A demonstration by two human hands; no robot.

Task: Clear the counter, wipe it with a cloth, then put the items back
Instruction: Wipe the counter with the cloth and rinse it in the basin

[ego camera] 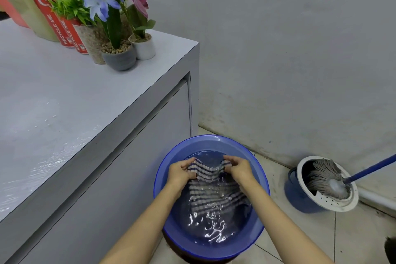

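Note:
A blue-and-white striped cloth (211, 186) lies partly under water in a round blue basin (162, 169) on the floor. My left hand (181, 172) grips the cloth's upper left edge and my right hand (239, 169) grips its upper right edge, holding that edge just above the water. The grey counter (64, 100) is to the left, its near part glistening wet. At its far corner stand red cans (53, 13) and three small potted plants: a grey pot (120, 58), a white pot (144, 47) and a speckled pot (92, 43).
A blue mop bucket (300, 197) with a white wringer holds a grey mop head (325, 176) at the right by the wall; its blue handle (372, 168) slants up to the right. The floor is pale tile. A cabinet front sits under the counter.

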